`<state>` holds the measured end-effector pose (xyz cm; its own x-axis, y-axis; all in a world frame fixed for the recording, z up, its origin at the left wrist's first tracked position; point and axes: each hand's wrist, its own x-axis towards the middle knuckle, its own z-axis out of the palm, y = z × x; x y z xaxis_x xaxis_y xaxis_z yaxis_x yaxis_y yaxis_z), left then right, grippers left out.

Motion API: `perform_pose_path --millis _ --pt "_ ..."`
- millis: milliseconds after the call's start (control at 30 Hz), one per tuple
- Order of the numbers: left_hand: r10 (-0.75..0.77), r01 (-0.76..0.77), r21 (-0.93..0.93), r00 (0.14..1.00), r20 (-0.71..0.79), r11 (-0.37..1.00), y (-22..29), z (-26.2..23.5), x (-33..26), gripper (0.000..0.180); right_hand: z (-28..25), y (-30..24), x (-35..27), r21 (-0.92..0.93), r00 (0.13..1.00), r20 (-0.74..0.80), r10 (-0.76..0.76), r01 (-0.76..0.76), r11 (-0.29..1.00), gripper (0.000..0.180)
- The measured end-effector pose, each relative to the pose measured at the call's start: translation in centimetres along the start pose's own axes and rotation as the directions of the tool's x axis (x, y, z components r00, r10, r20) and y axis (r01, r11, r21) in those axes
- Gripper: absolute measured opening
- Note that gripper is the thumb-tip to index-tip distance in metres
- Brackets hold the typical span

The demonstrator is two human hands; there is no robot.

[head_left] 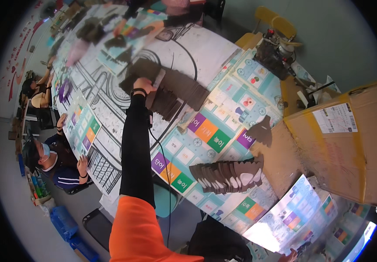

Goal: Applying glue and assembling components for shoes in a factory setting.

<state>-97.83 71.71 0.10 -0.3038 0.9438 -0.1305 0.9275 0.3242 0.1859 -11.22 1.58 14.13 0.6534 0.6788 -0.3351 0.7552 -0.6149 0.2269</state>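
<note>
In the head view, we are recording one left hand (145,85), extending from an orange sleeve (136,231) with a black forearm cover (137,153) and wearing one black wristband (139,91). Its fingers are bending over one spread pile of flat, dark brown pieces (177,89), which is lying on the table toward its upper middle. We are seeing contact, but we cannot tell whether the hand is clamping a piece or only pressing; overlap is preventing a piece count. We are not making out the right hand.

Nearer the wearer, we are noting one fanned row of dark brown pieces with pale patches (227,176), also too overlapped to count. One smaller dark brown cluster (262,131) is lying between that row and the pile, apart from both. All three groups are resting on teal-and-white printed sheets or white paper with black line drawings (105,83).

To the right, one large brown cardboard box (337,153) is bearing one white label (335,118). Two people (62,163) are sitting along the left side.
</note>
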Motion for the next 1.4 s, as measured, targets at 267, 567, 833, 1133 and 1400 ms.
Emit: perform_pose_path --millis 267,567,833,1133,1400 --pt "0.194 -0.300 -0.158 0.859 -0.474 0.941 6.2 3.0 -14.0 0.032 0.0 -4.2 1.2 -0.142 0.986 0.086 0.141 -0.128 0.982 0.063" --pt "0.194 -0.154 0.136 0.908 -0.370 0.979 12.3 5.8 -19.5 0.039 -1.3 -8.0 0.6 0.331 0.993 -0.120 -0.003 0.043 0.943 0.046" --pt "0.275 -0.109 0.480 0.916 -0.291 0.870 11.2 7.3 -16.5 0.033 2.7 -4.4 -1.3 0.342 0.992 -0.129 0.007 0.038 0.939 0.041" --pt "0.257 -0.192 0.303 0.947 -0.192 0.934 11.1 5.8 -16.7 0.053 4.1 -2.3 -3.3 0.360 0.992 -0.061 0.107 -0.078 0.930 0.036" --pt "0.270 -0.152 0.456 0.941 -0.205 0.877 10.3 8.0 -13.9 0.020 5.1 -0.9 -4.3 0.344 0.994 -0.059 0.093 -0.067 0.936 0.031"
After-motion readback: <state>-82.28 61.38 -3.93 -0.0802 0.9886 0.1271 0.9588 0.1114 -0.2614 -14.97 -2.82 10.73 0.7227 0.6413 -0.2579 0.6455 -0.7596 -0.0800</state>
